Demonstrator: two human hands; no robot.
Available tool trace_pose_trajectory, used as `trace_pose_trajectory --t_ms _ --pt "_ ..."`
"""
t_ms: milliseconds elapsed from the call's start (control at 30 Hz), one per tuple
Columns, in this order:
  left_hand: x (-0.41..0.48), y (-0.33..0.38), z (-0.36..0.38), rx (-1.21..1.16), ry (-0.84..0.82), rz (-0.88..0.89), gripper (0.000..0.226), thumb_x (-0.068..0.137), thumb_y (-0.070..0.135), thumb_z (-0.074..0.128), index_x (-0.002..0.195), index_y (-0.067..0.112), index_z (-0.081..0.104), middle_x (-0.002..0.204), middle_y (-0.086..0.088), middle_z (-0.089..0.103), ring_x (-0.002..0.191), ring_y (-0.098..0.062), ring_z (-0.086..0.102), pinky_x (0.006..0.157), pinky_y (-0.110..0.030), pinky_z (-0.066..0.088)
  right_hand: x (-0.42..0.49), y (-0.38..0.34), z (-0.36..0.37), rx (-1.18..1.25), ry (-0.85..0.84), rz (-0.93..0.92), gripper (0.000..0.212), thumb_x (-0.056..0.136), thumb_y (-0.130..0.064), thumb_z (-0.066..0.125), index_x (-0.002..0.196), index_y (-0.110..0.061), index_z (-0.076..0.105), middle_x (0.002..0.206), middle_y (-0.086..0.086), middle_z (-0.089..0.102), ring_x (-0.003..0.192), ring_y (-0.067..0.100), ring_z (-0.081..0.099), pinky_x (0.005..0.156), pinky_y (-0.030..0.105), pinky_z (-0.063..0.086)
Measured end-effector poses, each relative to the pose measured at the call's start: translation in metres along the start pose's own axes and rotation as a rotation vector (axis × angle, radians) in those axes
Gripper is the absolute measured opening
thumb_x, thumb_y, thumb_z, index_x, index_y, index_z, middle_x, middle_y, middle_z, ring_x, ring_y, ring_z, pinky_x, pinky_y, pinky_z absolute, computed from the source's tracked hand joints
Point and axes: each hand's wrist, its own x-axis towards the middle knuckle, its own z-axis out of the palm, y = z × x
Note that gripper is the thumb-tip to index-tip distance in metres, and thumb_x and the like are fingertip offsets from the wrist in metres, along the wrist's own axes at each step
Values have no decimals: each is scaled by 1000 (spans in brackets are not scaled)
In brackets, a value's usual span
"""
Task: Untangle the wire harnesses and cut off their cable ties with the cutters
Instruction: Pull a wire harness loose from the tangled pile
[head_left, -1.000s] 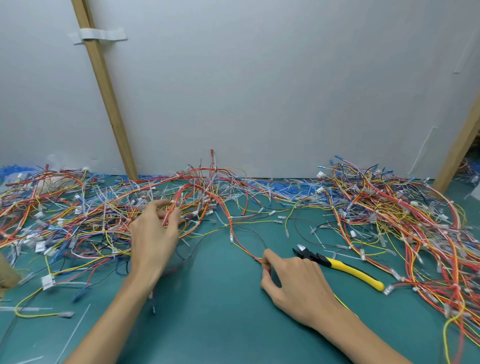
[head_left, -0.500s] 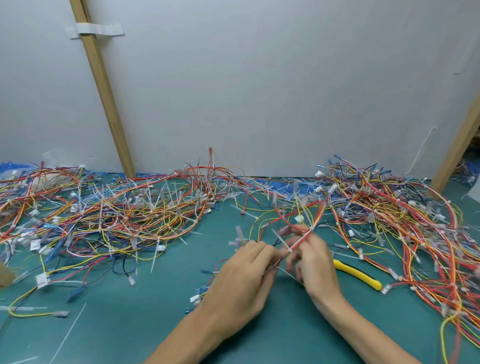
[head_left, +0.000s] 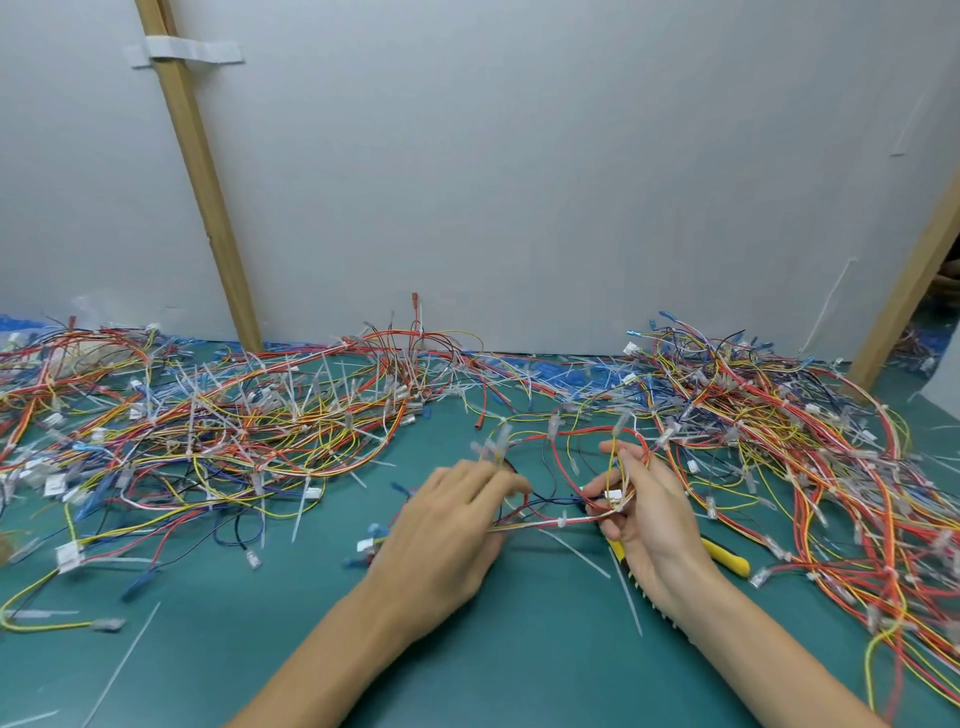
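A teal-green matted worktop (head_left: 519, 654) runs up to a pale grey wall panel (head_left: 519, 182) braced by a slanting wooden batten (head_left: 202, 197). Heaps of red, yellow and blue wire harnesses (head_left: 234, 436) lie to the left and right. The left hand (head_left: 447, 535) grips one end of a loose red-and-yellow harness (head_left: 563, 521). The right hand (head_left: 649, 514) pinches the harness at a white connector. The yellow-handled cutters (head_left: 727, 558) lie on the worktop, partly hidden under the right hand. Half a second ago the hands worked close together; now they are apart, with the harness drawn out between them.
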Motion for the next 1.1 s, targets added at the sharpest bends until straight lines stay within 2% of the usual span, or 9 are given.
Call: trace_pose_trajectory --t_ms 233,367,467,533,633,700,867,1000,1100 --pt "-3 -15 -1 49 -1 -69 13 84 36 63 92 26 60 97 12 58 100 -14 53 93 -31 41 2 0 -6 -210 1 -45 19 104 -20 47 99 -12 63 69 6 62 42 18 57 31 19 26" --pt "-4 -22 6 79 66 -174 13 76 22 67 89 25 66 118 5 59 121 -22 48 99 -41 37 -2 1 -12 -234 -53 -58 16 99 -9 55 89 -5 67 78 12 64 57 21 66 35 23 35" --pt "-3 -32 4 97 140 -312 27 72 9 70 92 27 72 135 -3 53 132 -30 40 104 -45 29 -10 3 -20 -363 -127 -78 14 89 -19 72 88 -6 74 86 13 73 65 20 61 53 29 42" --pt "-3 -34 4 86 172 -357 33 73 3 69 95 28 72 142 -5 47 135 -32 36 106 -48 29 -14 3 -25 -374 -164 -97 23 81 -30 76 85 -7 76 77 14 71 62 16 60 53 23 43" --pt "-1 -28 6 -55 221 -369 41 76 -2 64 105 28 62 151 -2 33 131 -23 41 102 -48 39 -16 0 -29 -284 -181 -67 27 83 -33 71 78 -7 76 65 15 61 50 16 47 45 18 38" --pt "-1 -25 7 -180 284 -366 43 82 3 65 112 30 48 151 6 24 112 -11 53 90 -44 50 -15 -2 -30 -175 -143 -24 30 93 -27 63 72 -7 71 67 13 60 47 15 47 40 20 36" --pt "-5 -17 10 -290 368 -300 54 89 43 68 124 47 26 121 22 45 86 -11 62 83 -39 52 -13 -5 -32 28 -22 82 33 101 -36 51 76 -15 51 61 7 59 42 15 46 35 20 31" --pt "-6 -11 14 -498 282 -335 73 79 59 70 132 52 20 79 14 64 66 -8 64 65 -16 47 -12 -4 -35 11 -45 68 43 97 -48 51 63 -22 58 59 4 57 42 13 47 37 20 31" --pt "-3 -12 15 -604 280 -423 95 72 64 75 146 45 19 66 11 67 58 -6 60 60 -8 40 -13 -4 -37 -19 -139 47 41 91 -54 56 65 -22 59 63 8 56 40 16 43 36 22 29"
